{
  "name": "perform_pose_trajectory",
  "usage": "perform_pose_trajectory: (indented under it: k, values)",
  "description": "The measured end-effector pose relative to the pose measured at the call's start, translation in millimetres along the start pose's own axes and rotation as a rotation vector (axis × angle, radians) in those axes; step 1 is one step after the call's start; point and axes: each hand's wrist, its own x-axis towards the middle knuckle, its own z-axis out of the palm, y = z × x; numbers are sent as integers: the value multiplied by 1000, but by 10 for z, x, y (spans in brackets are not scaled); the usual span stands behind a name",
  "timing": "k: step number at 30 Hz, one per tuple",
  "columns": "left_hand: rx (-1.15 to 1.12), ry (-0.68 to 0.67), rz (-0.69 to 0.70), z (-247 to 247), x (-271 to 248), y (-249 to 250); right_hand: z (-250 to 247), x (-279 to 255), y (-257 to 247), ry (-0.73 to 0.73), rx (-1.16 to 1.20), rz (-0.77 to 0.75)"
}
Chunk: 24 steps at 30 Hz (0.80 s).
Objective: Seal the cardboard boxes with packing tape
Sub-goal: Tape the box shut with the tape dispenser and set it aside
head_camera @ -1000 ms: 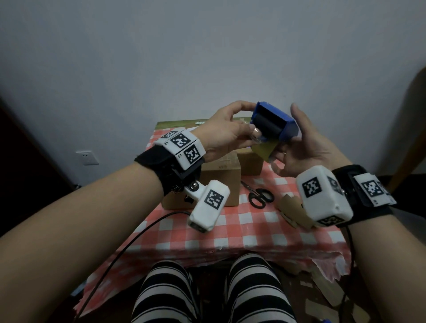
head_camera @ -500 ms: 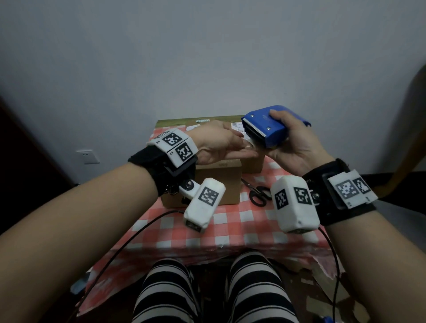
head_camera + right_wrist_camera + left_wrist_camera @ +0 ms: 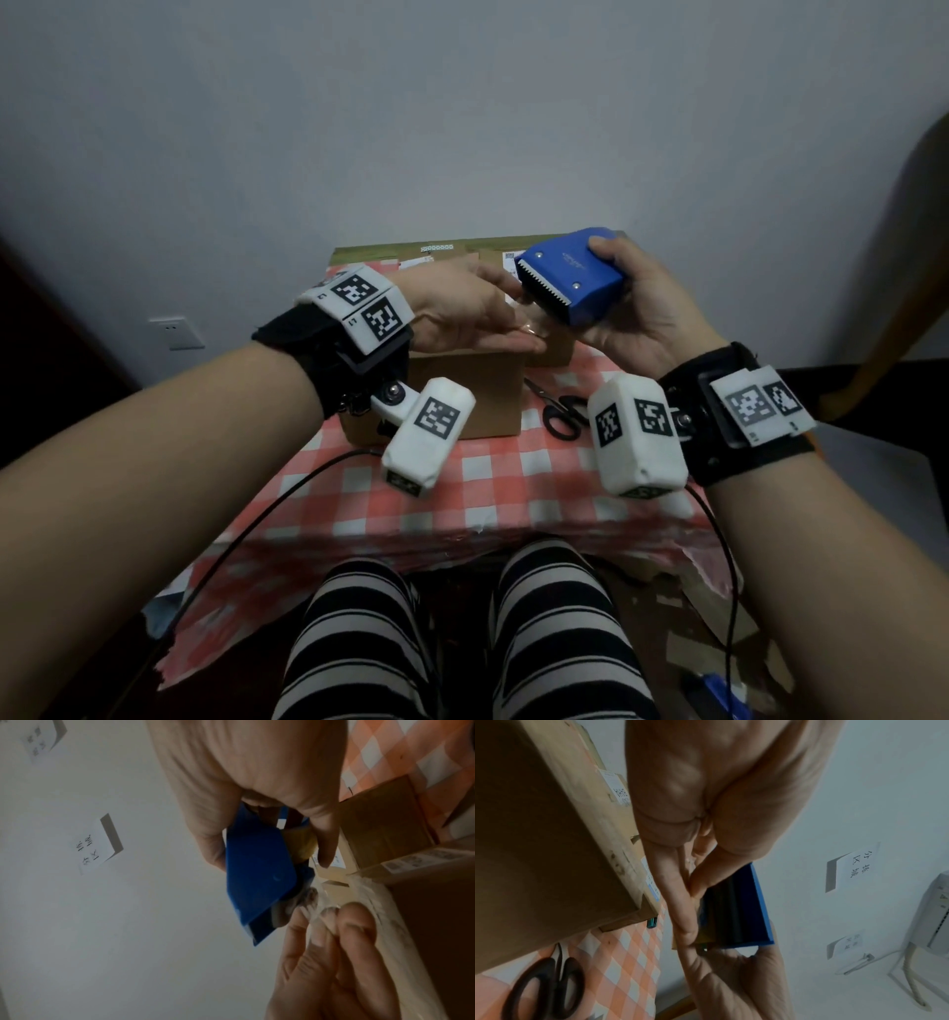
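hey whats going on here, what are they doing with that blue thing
A person is getting ready to tape up cardboard boxes. The right hand grips a blue tape dispenser in the air above a checkered table. The left hand pinches the loose end of clear tape at the dispenser's toothed edge. No tape has reached the cardboard box below the hands yet. Black scissors lie beside the box.
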Motion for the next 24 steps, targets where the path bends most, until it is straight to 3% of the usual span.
perform_pose_trajectory:
  k: [11,18,21,24]
  values:
    - [159,-16,42,33,101,14,-162,139,-57,-3,6,27]
    - [213,-121,25,41,118,-3,-272,198,-125,-61,117,67]
    - [312,-80,58,23,123,40,-266,234,-90,-49,187,31]
    - [269,-30,64,23,152,23,-250,277,-59,-31,217,-19]
